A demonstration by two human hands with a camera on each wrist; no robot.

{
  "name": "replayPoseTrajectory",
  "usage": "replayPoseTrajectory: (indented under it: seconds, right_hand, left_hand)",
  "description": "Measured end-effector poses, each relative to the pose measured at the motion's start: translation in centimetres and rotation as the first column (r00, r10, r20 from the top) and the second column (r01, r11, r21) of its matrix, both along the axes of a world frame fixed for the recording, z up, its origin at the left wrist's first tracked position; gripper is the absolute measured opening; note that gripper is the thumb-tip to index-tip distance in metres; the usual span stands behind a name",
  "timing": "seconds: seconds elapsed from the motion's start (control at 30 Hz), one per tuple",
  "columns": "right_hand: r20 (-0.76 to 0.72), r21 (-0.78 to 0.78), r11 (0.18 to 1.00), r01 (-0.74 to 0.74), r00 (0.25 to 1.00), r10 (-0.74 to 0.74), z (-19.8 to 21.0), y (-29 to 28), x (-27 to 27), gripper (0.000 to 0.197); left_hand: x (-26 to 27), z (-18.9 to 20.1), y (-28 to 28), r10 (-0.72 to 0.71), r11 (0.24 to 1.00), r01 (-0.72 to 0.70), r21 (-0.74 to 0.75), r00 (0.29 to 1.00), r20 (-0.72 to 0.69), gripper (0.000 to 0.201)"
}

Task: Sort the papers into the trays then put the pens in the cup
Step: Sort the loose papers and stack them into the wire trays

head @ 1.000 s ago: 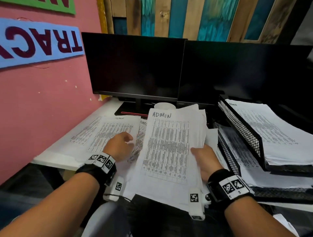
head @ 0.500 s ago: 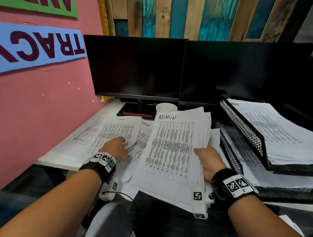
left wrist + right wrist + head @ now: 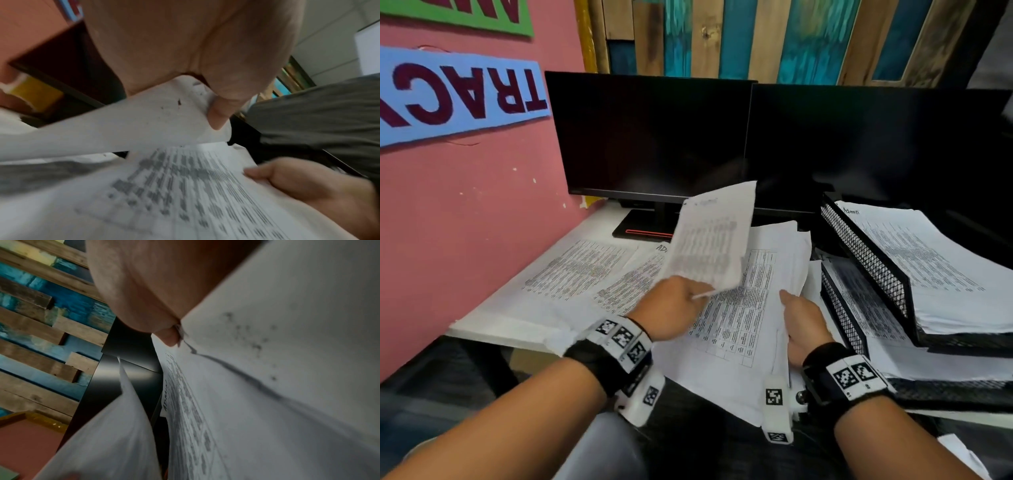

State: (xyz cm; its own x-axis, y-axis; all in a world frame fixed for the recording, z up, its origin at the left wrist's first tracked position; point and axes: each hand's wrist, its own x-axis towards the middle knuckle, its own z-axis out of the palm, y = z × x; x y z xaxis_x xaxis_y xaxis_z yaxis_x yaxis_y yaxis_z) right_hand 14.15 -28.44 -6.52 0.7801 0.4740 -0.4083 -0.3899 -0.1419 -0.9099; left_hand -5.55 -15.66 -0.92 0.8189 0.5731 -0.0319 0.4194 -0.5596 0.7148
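Observation:
My left hand (image 3: 674, 308) pinches the lower edge of a printed sheet (image 3: 710, 240) and holds it raised and tilted above the desk; in the left wrist view the thumb (image 3: 218, 113) presses on that sheet (image 3: 123, 126). My right hand (image 3: 803, 322) grips the right edge of a stack of printed papers (image 3: 743, 308) in front of me; the right wrist view shows its thumb (image 3: 168, 337) on the stack (image 3: 267, 386). More printed papers (image 3: 578, 270) lie spread on the white desk to the left. Black mesh trays (image 3: 873, 263) full of papers stand at the right. No pens or cup are visible.
Two dark monitors (image 3: 654, 137) stand at the back of the white desk (image 3: 599, 222), and a pink wall (image 3: 465, 212) closes the left side. The lower tray (image 3: 842, 315) sits just right of my right hand. A coloured wooden plank wall rises behind.
My left hand left the spread papers on the desk, took one sheet and lifted it up toward the stack. The right hand kept its grip on the stack. The cup behind is now hidden.

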Motion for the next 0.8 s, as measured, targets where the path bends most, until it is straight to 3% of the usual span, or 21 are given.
replayPoseTrajectory:
  seconds: [0.07,0.17,0.27,0.33,0.43,0.5,0.57,0.67,0.73,0.8]
  right_hand:
    - [-0.031,0.054,0.998,0.021,0.999,-0.02,0.4,-0.2,-0.2,0.039]
    - [-0.04,0.107,0.992,-0.063,0.997,0.068,0.6,-0.7,-0.8,0.049]
    - [0.086,0.099,0.98,-0.173,0.983,0.164,-0.4,-0.7,-0.7,0.035]
    - [0.148,0.064,0.98,-0.186,0.973,0.175,-1.0,-0.9,-0.3,0.038]
    - [0.158,0.076,0.976,-0.203,0.969,0.19,0.1,-1.3,-0.2,0.039]
    - [0.171,0.102,0.968,-0.229,0.963,0.21,1.4,-1.6,-0.1,0.036]
    - [0.218,0.128,0.949,-0.289,0.942,0.257,3.0,-2.0,-0.2,0.035]
    - [0.299,0.164,0.918,-0.361,0.905,0.303,5.5,-2.4,-0.4,0.036]
    - [0.347,0.182,0.91,-0.372,0.89,0.295,6.9,-2.3,-0.8,0.036]
    - [0.44,0.174,0.929,-0.326,0.87,0.223,8.1,-1.8,-1.6,0.035]
  left_hand:
    - [1.5,-1.3,-1.4,-0.085,0.996,0.084,-0.044,0.996,-0.022,0.034]
    - [3.0,-2.8,-2.9,-0.132,0.987,0.129,-0.097,0.991,-0.028,0.034]
    - [3.6,-3.5,-3.2,-0.191,0.968,0.182,-0.172,0.981,-0.032,0.037]
    - [3.4,-3.4,-3.2,-0.218,0.935,0.217,-0.282,0.976,0.027,0.032]
    - [2.6,-2.4,-2.1,-0.113,0.924,0.155,-0.35,0.984,0.138,0.041]
    - [2.0,-1.9,-0.4,0.037,0.957,0.017,-0.289,0.983,0.181,0.045]
    - [1.2,-1.3,1.7,0.167,0.956,-0.113,-0.27,0.968,0.187,0.066]
    - [0.1,-0.6,4.2,0.268,0.878,-0.103,-0.468,0.915,0.301,0.085]
    - [-0.2,0.5,4.4,0.279,0.847,-0.029,-0.531,0.874,0.397,0.058]
    - [0.0,1.8,3.8,0.291,0.869,-0.026,-0.495,0.835,0.467,0.032]
